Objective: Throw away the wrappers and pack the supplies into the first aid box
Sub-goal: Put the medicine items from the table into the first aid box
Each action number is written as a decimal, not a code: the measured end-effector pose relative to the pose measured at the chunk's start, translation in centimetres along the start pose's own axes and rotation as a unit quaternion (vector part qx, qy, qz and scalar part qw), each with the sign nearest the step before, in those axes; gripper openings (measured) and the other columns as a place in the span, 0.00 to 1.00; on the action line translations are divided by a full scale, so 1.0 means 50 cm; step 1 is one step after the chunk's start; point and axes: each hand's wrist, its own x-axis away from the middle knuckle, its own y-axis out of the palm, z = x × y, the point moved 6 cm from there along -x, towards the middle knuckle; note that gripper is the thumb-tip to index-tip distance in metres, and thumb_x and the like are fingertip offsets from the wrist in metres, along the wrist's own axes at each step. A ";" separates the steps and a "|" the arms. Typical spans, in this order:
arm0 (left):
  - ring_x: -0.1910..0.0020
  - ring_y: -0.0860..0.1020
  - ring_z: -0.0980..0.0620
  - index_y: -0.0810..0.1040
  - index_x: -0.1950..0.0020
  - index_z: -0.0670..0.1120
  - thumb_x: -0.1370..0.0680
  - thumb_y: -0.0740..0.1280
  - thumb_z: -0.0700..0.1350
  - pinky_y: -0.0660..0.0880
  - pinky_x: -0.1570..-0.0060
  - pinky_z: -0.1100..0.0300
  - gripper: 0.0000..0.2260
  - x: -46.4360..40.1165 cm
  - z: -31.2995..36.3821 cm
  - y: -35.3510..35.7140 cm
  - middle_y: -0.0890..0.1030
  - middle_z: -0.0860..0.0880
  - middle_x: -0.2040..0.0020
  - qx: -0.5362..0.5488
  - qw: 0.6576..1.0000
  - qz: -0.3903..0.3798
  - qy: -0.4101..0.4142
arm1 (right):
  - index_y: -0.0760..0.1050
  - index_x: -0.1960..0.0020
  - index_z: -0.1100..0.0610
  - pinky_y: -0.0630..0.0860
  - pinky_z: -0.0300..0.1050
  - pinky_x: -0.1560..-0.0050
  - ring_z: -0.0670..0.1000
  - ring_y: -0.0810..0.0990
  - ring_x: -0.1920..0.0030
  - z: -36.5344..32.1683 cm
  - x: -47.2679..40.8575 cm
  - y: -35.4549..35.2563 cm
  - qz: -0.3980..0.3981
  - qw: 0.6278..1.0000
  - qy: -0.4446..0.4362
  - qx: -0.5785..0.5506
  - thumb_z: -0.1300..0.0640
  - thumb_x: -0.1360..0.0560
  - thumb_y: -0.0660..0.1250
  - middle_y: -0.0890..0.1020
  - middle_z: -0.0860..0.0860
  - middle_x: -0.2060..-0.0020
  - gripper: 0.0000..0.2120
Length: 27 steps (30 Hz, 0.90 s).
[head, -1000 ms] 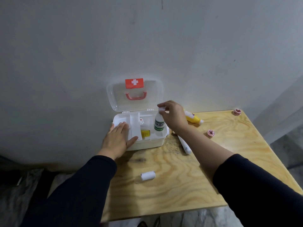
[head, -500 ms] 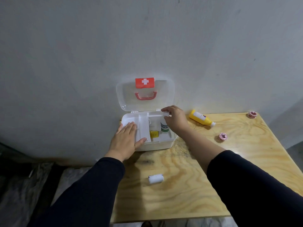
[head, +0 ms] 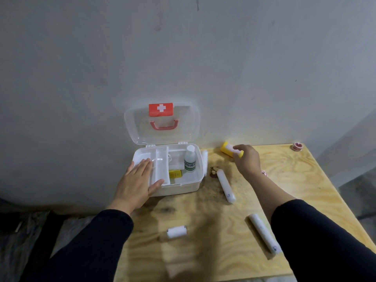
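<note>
The white first aid box (head: 179, 188) stands open at the table's back left, its clear lid (head: 183, 127) leaning on the wall. Inside stand a white bottle with a green label (head: 190, 160) and a small yellow box (head: 175, 174). My left hand (head: 136, 184) lies flat on the box's left compartment and front rim. My right hand (head: 247, 159) is over a yellow bottle (head: 228, 149) lying by the wall, fingers closing on its near end. Two long white rolls (head: 225, 185) (head: 263, 233) and a short gauze roll (head: 176, 231) lie on the table.
The plywood table (head: 213, 251) meets a grey wall at the back. A pink tape roll (head: 297, 146) sits at the far right corner; another (head: 264, 173) shows beside my right wrist. A third white roll (head: 204, 162) leans against the box's right side. A brown scrap (head: 213, 171) lies near it.
My right hand let go of the white bottle, which now stands in the box, and moved right to the yellow bottle. My left hand stayed on the box.
</note>
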 end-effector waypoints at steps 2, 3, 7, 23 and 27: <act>0.22 0.51 0.53 0.51 0.22 0.44 0.35 0.23 0.72 0.41 0.25 0.55 0.51 -0.002 -0.002 0.003 0.54 0.49 0.21 -0.005 1.000 0.005 0.000 | 0.77 0.42 0.59 0.70 0.45 0.47 0.59 0.76 0.42 0.048 -0.013 -0.010 0.012 0.999 0.047 0.004 0.65 0.26 0.65 0.77 0.59 0.42 0.13; 0.22 0.51 0.54 0.51 0.22 0.45 0.34 0.24 0.72 0.41 0.25 0.55 0.50 -0.003 -0.003 0.004 0.54 0.49 0.21 -0.010 1.000 0.007 -0.001 | 0.76 0.41 0.58 0.71 0.48 0.45 0.59 0.75 0.41 0.068 -0.018 -0.011 0.013 0.997 0.071 0.005 0.66 0.26 0.64 0.76 0.58 0.40 0.14; 0.22 0.50 0.54 0.50 0.22 0.46 0.33 0.25 0.71 0.40 0.25 0.55 0.48 -0.004 -0.005 0.008 0.52 0.50 0.21 -0.016 1.000 0.002 -0.002 | 0.74 0.40 0.59 0.72 0.46 0.49 0.61 0.76 0.44 0.122 -0.031 0.003 -0.006 0.995 0.103 -0.006 0.65 0.25 0.58 0.78 0.61 0.43 0.15; 0.22 0.51 0.54 0.52 0.22 0.45 0.33 0.27 0.72 0.41 0.24 0.55 0.48 -0.003 -0.003 0.002 0.54 0.49 0.21 -0.005 1.000 -0.003 0.003 | 0.81 0.42 0.55 0.70 0.23 0.63 0.48 0.79 0.53 -0.010 -0.011 -0.081 0.072 0.982 0.019 -0.176 0.57 0.23 0.66 0.84 0.55 0.50 0.11; 0.22 0.51 0.53 0.51 0.22 0.45 0.29 0.33 0.70 0.41 0.24 0.54 0.43 -0.002 0.002 -0.001 0.54 0.48 0.21 0.004 1.000 -0.008 0.003 | 0.80 0.42 0.53 0.70 0.31 0.55 0.46 0.78 0.53 -0.099 0.010 -0.113 0.065 0.984 -0.039 -0.161 0.56 0.23 0.66 0.84 0.54 0.49 0.11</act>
